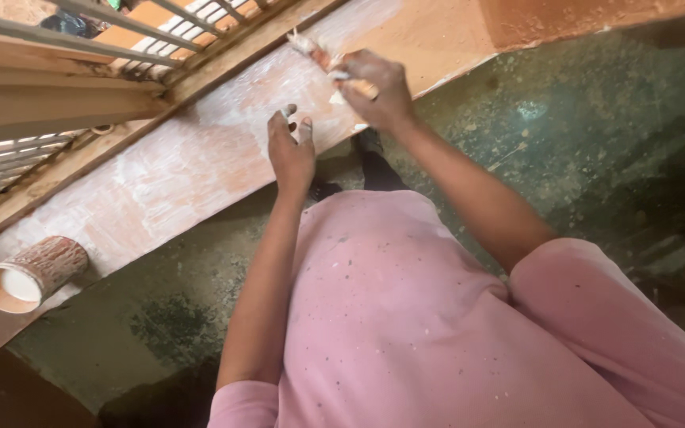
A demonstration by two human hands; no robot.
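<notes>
The right hand [374,91] grips a brush [319,55], its long axis pointing up-left across the sill [184,166]; the left hand [289,150] rests open there.

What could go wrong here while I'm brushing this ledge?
The paint can sits near the ledge's outer edge and might get knocked to the floor. The left hand rests on the whitewashed surface and could smear it. The brush in the right hand may drip on the pink shirt.
</notes>
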